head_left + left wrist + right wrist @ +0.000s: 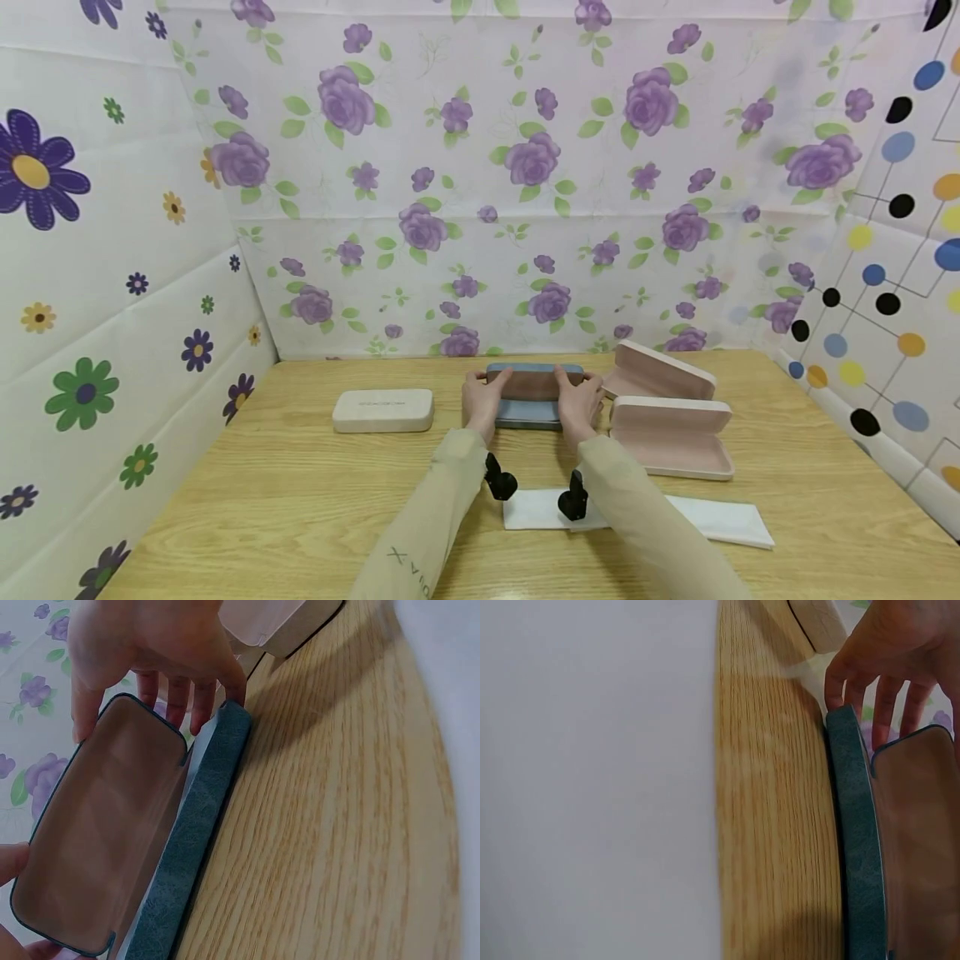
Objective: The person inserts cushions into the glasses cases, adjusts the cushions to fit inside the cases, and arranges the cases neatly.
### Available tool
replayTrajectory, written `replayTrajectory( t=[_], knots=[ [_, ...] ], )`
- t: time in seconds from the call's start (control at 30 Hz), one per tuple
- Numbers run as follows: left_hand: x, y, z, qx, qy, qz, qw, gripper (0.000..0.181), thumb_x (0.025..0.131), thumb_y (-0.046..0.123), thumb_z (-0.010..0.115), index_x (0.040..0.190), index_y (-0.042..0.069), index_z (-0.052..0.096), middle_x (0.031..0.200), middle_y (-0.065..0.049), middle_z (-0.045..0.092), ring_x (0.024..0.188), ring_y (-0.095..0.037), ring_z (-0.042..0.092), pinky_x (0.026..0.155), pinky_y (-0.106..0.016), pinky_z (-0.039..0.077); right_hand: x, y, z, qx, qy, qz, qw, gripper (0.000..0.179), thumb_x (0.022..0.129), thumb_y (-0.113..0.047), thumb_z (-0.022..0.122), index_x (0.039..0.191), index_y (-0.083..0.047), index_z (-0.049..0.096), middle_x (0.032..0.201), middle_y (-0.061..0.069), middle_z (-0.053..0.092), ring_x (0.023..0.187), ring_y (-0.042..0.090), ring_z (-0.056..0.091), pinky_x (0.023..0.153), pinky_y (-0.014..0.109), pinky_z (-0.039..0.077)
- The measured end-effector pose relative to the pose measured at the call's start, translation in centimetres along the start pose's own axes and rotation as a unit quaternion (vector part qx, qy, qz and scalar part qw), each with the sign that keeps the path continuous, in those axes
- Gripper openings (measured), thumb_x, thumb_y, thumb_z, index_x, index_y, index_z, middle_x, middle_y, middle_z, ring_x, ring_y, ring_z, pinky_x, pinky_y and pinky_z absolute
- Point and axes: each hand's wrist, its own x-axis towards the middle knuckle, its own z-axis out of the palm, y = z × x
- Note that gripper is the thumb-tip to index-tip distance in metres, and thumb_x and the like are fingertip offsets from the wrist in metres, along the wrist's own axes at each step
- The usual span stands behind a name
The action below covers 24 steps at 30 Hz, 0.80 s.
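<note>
A blue glasses case point(529, 412) with a brown lining lies open in front of me, its lid point(97, 825) raised and leaning back. My left hand point(481, 402) holds its left end, thumb at the lid's upper edge. At the right end, my right hand point(580, 403) grips the case the same way, its fingers reaching down the side to the base. Across the case, the left wrist view shows the right hand's fingers point(178, 701) spread along that end. The right wrist view catches the left hand point(889, 656) at the opposite end. A light-blue layer shows inside the base.
To the left sits a closed white glasses case point(383, 411). Two open cases with pink linings, one behind point(660, 372) and one nearer point(671, 437), stand right beside my right hand. A folded white cloth point(720, 518) lies under my forearms. A flowered sheet point(487, 183) hangs behind the table.
</note>
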Motion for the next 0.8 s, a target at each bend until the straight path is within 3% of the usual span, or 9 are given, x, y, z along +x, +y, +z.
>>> replayTrajectory(
  t=[0.2, 0.4, 0.53, 0.7, 0.8],
  knots=[
    [0.28, 0.12, -0.15, -0.012, -0.006, 0.006, 0.9999, 0.061, 0.079, 0.042, 0.067, 0.124, 0.006, 0.048, 0.125, -0.015, 0.046, 0.111, -0.031, 0.044, 0.086, -0.046, 0.038, 0.05, -0.10, -0.04, 0.012, -0.007, 0.006, 0.9999, 0.073, 0.081, -0.057, 0.056, 0.126, -0.005, 0.032, 0.127, 0.021, 0.029, 0.112, 0.039, 0.030, 0.090, 0.052, 0.026],
    [0.42, 0.09, -0.54, -0.052, -0.031, -0.002, 0.9982, 0.060, 0.081, 0.036, 0.068, 0.129, 0.008, 0.046, 0.135, -0.015, 0.037, 0.121, -0.032, 0.034, 0.091, -0.048, 0.033, -0.19, -0.13, -0.23, 0.032, -0.021, 0.002, 0.9993, 0.072, 0.081, -0.056, 0.057, 0.126, -0.006, 0.033, 0.130, 0.020, 0.027, 0.115, 0.039, 0.029, 0.091, 0.051, 0.026],
    [0.29, 0.01, -0.68, -0.070, -0.040, -0.004, 0.9967, 0.055, 0.082, 0.029, 0.068, 0.128, 0.006, 0.046, 0.133, -0.015, 0.038, 0.116, -0.031, 0.040, 0.088, -0.046, 0.036, -0.43, 0.01, -0.28, 0.038, -0.022, 0.003, 0.9990, 0.070, 0.081, -0.054, 0.057, 0.124, -0.004, 0.033, 0.130, 0.020, 0.026, 0.112, 0.040, 0.030, 0.090, 0.051, 0.026],
    [0.23, 0.00, -0.77, -0.066, -0.042, 0.001, 0.9969, 0.053, 0.081, 0.027, 0.069, 0.126, 0.006, 0.048, 0.119, -0.013, 0.049, 0.097, -0.031, 0.052, 0.079, -0.043, 0.041, -0.45, 0.17, -0.39, 0.049, -0.010, 0.006, 0.9987, 0.063, 0.084, -0.051, 0.056, 0.119, -0.003, 0.034, 0.126, 0.020, 0.028, 0.109, 0.040, 0.032, 0.088, 0.051, 0.028],
    [0.24, 0.09, -0.92, -0.061, -0.038, 0.003, 0.9974, 0.053, 0.080, 0.027, 0.070, 0.125, 0.007, 0.050, 0.115, -0.013, 0.052, 0.096, -0.032, 0.052, 0.077, -0.042, 0.041, -0.43, 0.06, -0.52, 0.054, -0.011, 0.005, 0.9985, 0.061, 0.085, -0.050, 0.055, 0.119, -0.002, 0.035, 0.125, 0.019, 0.030, 0.107, 0.039, 0.034, 0.087, 0.050, 0.029]
  ],
)
